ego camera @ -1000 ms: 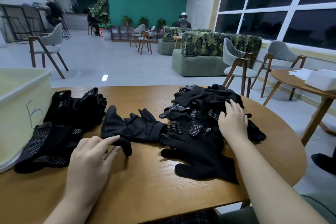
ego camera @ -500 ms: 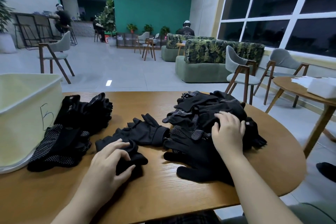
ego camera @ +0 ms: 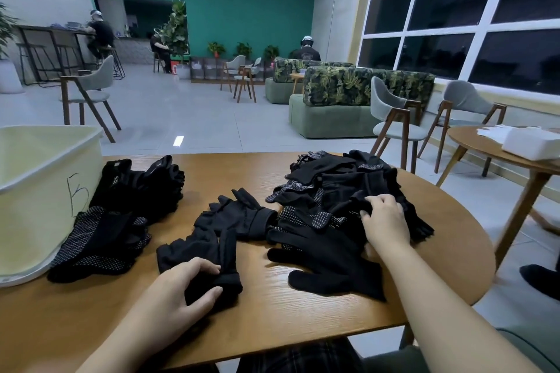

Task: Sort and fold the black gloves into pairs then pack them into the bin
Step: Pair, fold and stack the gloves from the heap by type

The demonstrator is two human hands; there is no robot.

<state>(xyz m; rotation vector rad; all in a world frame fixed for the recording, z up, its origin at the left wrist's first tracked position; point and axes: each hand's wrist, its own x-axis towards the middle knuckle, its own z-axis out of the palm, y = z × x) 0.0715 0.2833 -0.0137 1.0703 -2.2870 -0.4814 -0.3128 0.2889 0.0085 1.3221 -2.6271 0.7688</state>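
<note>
Low in the frame's centre, the left hand (ego camera: 181, 291) curls its fingers and thumb round the bunched cuff end of a black glove (ego camera: 200, 254), whose long axis runs up the frame and slightly left, away from the hand. Right of centre, the right hand (ego camera: 383, 221) pinches dark fabric in the heap of gloves (ego camera: 336, 191) on the wooden table (ego camera: 272, 312). At the left edge stands the pale bin (ego camera: 39, 191), two glove stacks (ego camera: 121, 215) against it.
</note>
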